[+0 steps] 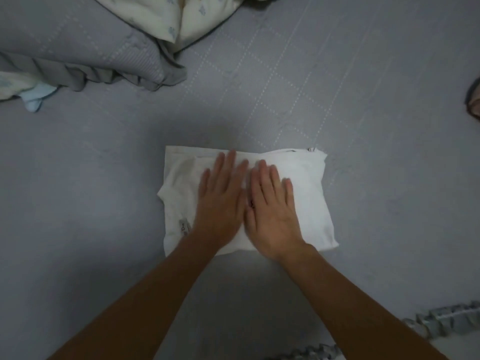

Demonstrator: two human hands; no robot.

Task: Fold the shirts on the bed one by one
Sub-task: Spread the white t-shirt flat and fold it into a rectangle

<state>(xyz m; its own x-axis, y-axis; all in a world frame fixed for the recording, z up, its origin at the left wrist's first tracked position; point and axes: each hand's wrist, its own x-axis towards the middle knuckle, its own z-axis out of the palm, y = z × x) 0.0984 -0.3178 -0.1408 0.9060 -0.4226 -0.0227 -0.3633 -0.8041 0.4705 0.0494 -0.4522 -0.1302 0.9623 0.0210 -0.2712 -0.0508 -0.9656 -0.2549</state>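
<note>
A plain white shirt [306, 193] lies mid-frame on a grey bed [104, 203] sheet crossed by a grid of pale dotted lines. Upper left, a grey pillow [78, 45] has the same dotted lines. At top centre, a cream quilt [166, 14] shows small blue prints. A light blue cloth [35, 97] sits at the left edge.

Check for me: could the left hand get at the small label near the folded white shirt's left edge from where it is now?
Probably yes. The left hand rests flat on the white shirt, and the label lies exposed just beside its wrist, with nothing covering it. The right hand is on the other side, out of the way.
</note>
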